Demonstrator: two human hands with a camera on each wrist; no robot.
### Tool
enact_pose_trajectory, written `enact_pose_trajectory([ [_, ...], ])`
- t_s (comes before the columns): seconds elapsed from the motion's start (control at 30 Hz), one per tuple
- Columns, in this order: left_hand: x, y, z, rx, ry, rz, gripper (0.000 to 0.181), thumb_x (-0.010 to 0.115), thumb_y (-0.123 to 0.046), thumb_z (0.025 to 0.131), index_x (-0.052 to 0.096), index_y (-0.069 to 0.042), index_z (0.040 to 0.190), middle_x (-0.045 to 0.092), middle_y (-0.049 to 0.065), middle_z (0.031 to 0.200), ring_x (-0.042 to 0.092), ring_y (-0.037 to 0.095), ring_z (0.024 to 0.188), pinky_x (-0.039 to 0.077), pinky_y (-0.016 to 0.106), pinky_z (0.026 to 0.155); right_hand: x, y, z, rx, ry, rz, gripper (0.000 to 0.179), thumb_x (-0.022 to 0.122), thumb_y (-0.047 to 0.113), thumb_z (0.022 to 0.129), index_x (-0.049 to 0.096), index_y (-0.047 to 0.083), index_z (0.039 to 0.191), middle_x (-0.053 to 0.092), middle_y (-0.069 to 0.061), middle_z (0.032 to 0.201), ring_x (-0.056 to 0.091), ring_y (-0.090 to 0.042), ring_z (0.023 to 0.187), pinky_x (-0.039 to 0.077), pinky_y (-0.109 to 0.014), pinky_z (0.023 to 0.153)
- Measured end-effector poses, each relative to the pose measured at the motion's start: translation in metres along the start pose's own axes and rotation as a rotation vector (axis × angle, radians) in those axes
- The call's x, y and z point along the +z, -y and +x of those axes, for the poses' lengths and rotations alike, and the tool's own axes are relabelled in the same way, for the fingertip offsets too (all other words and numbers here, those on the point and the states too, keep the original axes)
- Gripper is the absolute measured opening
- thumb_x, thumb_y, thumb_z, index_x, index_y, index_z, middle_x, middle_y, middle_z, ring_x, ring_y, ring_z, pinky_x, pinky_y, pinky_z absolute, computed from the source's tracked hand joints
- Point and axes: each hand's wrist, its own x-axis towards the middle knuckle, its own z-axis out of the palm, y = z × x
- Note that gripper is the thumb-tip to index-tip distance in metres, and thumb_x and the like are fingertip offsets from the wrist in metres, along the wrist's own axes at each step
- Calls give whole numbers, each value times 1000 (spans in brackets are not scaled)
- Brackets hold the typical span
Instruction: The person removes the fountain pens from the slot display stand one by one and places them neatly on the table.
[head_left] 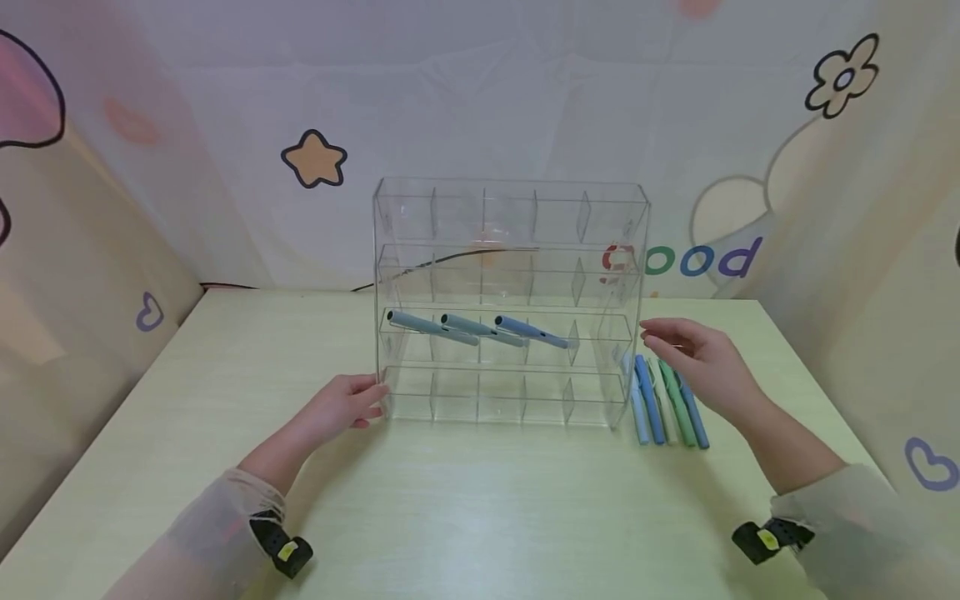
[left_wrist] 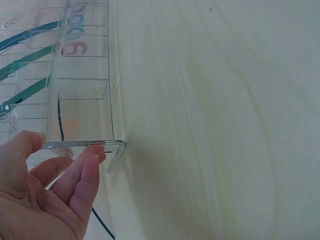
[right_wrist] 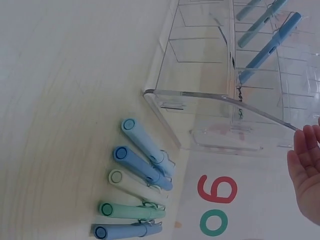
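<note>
A clear acrylic display rack (head_left: 510, 250) with tiers split into small compartments stands upright on the table. On its second tier from the bottom lie three pens: a pale blue-green pen (head_left: 431, 326), another blue-green pen (head_left: 480, 328) and a bluer pen (head_left: 531, 332), all slanting the same way. My left hand (head_left: 341, 410) pinches the lower left side of the rack, thumb and fingers on either side of the panel's edge (left_wrist: 75, 144). At the opposite side, my right hand (head_left: 701, 362) has its fairly straight fingertips (right_wrist: 301, 140) right at the rack's side edge, with no pen in it.
Several capped pens lie side by side right of the rack, below my right hand, among them a green pen (head_left: 677, 404), a whitish pen (head_left: 663, 404) and a dark blue pen (head_left: 692, 410). A printed cloth backdrop (head_left: 510, 100) hangs behind the table (head_left: 465, 508).
</note>
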Motion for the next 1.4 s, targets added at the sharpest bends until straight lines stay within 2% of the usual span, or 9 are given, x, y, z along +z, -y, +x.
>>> enact_pose_trajectory([
  [0.13, -1, 0, -1, -2, 4, -3, 49, 45, -21, 99, 38, 9, 137, 47, 28, 132, 57, 34, 109, 52, 34, 79, 6, 8, 3, -68, -10, -1, 34, 53, 22, 96, 57, 1, 123, 60, -15, 117, 57, -22, 102, 42, -7, 79],
  [0.27, -3, 0, -2, -3, -4, 4, 49, 45, -23, 99, 38, 8, 137, 47, 27, 132, 58, 33, 109, 51, 36, 79, 11, 18, 9, -108, -7, 14, 33, 55, 20, 95, 58, 1, 122, 61, -14, 116, 59, -24, 101, 43, -8, 78],
  [0.8, 0, 3, -4, -28, -7, 1, 50, 44, -24, 100, 37, 7, 138, 47, 26, 133, 58, 32, 109, 51, 33, 78, 38, 35, 30, -107, 60, 62, 32, 59, 19, 93, 60, 4, 122, 62, -11, 116, 60, -23, 101, 47, -16, 79],
  [1.1, 1, 1, -7, -24, -6, -9, 51, 45, -23, 99, 36, 8, 138, 44, 28, 135, 58, 32, 109, 51, 34, 80, 53, 39, 43, -109, 94, 94, 31, 60, 14, 92, 60, 3, 121, 61, -11, 118, 60, -23, 102, 50, -29, 84],
  [1.4, 1, -2, -5, -16, -1, 7, 50, 46, -22, 99, 38, 8, 137, 45, 27, 134, 58, 33, 108, 51, 35, 80, 67, 50, 53, -165, 121, 107, 31, 62, 11, 90, 60, 3, 120, 60, -10, 120, 56, -24, 108, 45, -38, 92],
])
